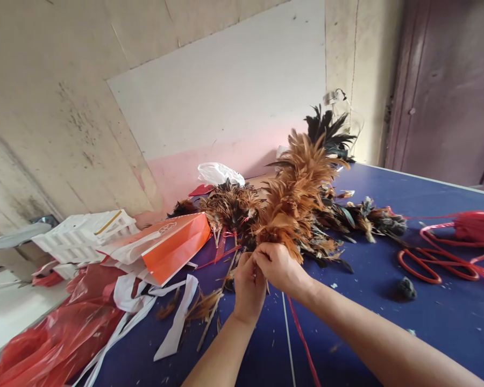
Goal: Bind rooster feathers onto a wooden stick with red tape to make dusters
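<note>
A long feather duster (296,191) with brown plumes and a black tip slants up and away over the blue table. At its lower end my left hand (249,282) and my right hand (282,269) are closed, knuckles touching. Both grip the duster's base, where the fingers hide the handle and any string between them. Below my right wrist a red plastic string (302,336) runs toward the table's near edge. Behind my hands lies a heap of loose brown and black feathers (232,207).
An orange and white paper bag (177,250), white strips (177,322) and a red plastic bag (56,328) lie at left. More feathers (363,217) lie at right, beside a coil of red string (439,263). A white plastic bag (220,173) rests by the wall.
</note>
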The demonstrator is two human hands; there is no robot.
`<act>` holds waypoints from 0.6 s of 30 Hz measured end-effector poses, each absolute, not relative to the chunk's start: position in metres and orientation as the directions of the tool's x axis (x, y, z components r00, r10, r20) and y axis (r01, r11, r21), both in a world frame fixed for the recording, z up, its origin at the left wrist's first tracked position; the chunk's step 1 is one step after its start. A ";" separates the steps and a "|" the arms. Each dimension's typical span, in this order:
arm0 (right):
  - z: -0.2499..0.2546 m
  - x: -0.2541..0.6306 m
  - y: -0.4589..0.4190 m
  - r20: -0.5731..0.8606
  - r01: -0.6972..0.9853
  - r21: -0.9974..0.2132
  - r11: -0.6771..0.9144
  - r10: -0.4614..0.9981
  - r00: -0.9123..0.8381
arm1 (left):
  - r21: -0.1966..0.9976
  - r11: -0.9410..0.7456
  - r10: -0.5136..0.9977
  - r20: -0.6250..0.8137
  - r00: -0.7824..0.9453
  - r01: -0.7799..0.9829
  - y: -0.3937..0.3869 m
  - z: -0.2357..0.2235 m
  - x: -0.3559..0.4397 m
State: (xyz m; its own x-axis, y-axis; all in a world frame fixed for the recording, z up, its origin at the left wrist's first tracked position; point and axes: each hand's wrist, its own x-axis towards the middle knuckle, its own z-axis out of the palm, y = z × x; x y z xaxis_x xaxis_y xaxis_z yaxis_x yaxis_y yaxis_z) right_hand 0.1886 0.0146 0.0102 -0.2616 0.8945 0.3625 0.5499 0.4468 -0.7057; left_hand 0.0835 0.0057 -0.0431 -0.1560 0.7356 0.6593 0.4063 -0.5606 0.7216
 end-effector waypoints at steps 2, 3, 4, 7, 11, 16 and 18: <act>0.013 0.188 0.011 0.367 0.570 -0.685 0.455 0.890 -0.269 | 0.732 -0.555 0.731 0.656 -0.188 0.396 0.006 -0.044 0.082; 0.014 0.187 0.009 0.373 0.568 -0.676 0.470 0.883 -0.286 | 0.734 -0.554 0.728 0.656 -0.201 0.392 0.007 -0.044 0.081; 0.016 0.186 0.006 0.383 0.550 -0.673 0.494 0.869 -0.312 | 0.737 -0.555 0.726 0.655 -0.207 0.386 0.007 -0.043 0.079; 0.022 0.183 -0.004 0.423 0.393 -0.703 0.592 0.793 -0.438 | 0.753 -0.551 0.736 0.641 -0.216 0.360 0.009 -0.040 0.070; 0.038 0.187 -0.017 0.303 0.093 -0.897 0.433 0.752 -0.586 | 0.827 -0.464 0.764 0.555 -0.329 0.317 0.018 -0.037 0.053; 0.069 0.238 -0.011 0.052 -0.204 -0.969 -0.139 0.693 -0.719 | 0.950 -0.298 0.770 0.300 -0.563 0.099 0.035 -0.037 0.034; 0.088 0.269 -0.002 0.125 -0.308 -0.944 -0.119 0.734 -0.668 | 0.968 -0.251 0.777 0.213 -0.592 0.020 0.040 -0.036 0.028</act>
